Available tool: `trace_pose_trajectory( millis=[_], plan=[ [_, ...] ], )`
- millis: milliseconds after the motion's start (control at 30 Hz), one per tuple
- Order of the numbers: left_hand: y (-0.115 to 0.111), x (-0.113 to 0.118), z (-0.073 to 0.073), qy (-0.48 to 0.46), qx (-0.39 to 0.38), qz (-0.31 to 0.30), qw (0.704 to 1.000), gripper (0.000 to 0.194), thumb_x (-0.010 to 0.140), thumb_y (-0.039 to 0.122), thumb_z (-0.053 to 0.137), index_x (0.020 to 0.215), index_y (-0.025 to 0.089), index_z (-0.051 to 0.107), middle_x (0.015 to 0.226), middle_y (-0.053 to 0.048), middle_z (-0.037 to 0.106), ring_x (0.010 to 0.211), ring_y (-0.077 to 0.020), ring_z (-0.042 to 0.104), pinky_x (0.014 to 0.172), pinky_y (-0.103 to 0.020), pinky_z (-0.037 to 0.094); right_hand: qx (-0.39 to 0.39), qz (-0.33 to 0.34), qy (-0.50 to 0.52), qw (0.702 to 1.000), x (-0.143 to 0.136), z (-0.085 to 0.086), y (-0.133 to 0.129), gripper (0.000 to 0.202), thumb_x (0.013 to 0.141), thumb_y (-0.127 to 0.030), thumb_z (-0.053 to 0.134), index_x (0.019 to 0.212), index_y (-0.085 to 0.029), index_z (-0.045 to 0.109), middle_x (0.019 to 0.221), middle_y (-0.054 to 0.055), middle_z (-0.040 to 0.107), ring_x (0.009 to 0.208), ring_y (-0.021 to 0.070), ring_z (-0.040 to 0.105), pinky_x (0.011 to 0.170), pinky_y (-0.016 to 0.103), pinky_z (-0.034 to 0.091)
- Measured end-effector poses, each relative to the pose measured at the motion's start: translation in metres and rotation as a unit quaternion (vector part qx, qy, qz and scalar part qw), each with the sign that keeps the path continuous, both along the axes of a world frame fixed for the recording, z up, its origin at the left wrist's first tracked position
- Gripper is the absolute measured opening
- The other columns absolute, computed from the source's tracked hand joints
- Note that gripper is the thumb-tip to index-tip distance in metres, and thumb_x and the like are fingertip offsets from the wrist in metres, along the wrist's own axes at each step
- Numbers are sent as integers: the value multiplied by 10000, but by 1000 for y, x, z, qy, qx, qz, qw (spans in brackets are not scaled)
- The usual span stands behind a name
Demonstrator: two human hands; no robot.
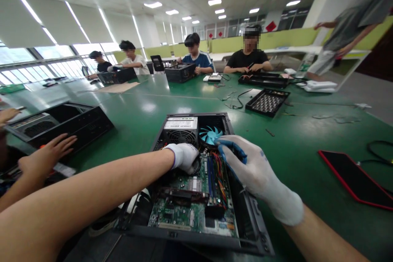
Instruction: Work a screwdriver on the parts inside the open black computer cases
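An open computer case lies in front of me with its insides facing up. Within it are a green motherboard, a power supply with a round grille, and colored wires. My left hand, in a white glove, reaches in just below the power supply; its fingers are curled beside black cables, and their tips are hidden. My right hand, gloved in white with blue-coated fingers, is closed at the near right edge of a blue-bladed fan. The fan sits beside the power supply.
Another person's hand rests by a second black case at left. A red-edged black panel lies at right. Across the green table are a dark tray-like part, loose cables and several people working; one person stands at right.
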State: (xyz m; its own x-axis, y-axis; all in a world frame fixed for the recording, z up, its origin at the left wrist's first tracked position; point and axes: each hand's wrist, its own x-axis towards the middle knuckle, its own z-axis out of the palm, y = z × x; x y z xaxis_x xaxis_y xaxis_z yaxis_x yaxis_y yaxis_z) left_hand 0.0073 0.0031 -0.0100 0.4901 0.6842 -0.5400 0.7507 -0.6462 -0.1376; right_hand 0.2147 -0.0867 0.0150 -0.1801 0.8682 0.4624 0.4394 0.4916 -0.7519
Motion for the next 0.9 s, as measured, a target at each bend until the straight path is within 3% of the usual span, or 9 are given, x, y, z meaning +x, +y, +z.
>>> trace_pose_trajectory(
  millis=[367,500,600,700,800,900],
  plan=[
    [-1,-4,2,-17,7,31,999,802,715,434,842,1399,84,611,1347,-245,712,1207,-405,719,1005,-444,601,-6,0,-6,1000,1,-4,2,373,1019,-531,581,1157,-234,760,1191,82,781,1100,261,723,1003,420,555],
    [-6,-7,8,-56,22,25,998,664,837,451,721,1379,81,621,1360,-258,687,1211,-395,715,1000,-454,595,-8,-26,-19,999,2,-5,0,463,1004,-596,562,1255,-248,738,1370,101,713,1285,292,653,1142,480,498],
    [-13,-10,20,-99,42,15,994,429,962,372,550,1268,99,675,1282,-229,728,1181,-346,733,1008,-421,581,-55,-71,-35,995,11,-14,-12,714,953,-696,567,1505,-244,593,1613,116,540,1500,340,485,1268,550,369],
    [-24,-14,37,-145,68,8,987,349,1004,365,469,1136,138,700,1163,-188,779,1116,-322,757,966,-395,583,-159,-103,-48,981,28,-36,-36,968,915,-755,577,1706,-269,302,1748,86,350,1602,359,329,1313,578,265],
    [-43,-23,60,-204,103,0,974,332,1023,403,440,972,197,696,1017,-132,805,1003,-305,780,873,-380,587,-237,-60,-64,967,44,-60,-59,1028,900,-770,578,1735,-302,203,1775,35,265,1630,359,229,1317,562,223],
    [-73,-41,83,-273,137,-7,952,336,1022,409,462,819,222,653,886,-87,793,886,-276,781,790,-355,573,-243,-36,-54,968,51,-75,-71,1003,927,-752,543,1740,-302,162,1778,16,238,1632,339,205,1314,528,216]
  ],
)
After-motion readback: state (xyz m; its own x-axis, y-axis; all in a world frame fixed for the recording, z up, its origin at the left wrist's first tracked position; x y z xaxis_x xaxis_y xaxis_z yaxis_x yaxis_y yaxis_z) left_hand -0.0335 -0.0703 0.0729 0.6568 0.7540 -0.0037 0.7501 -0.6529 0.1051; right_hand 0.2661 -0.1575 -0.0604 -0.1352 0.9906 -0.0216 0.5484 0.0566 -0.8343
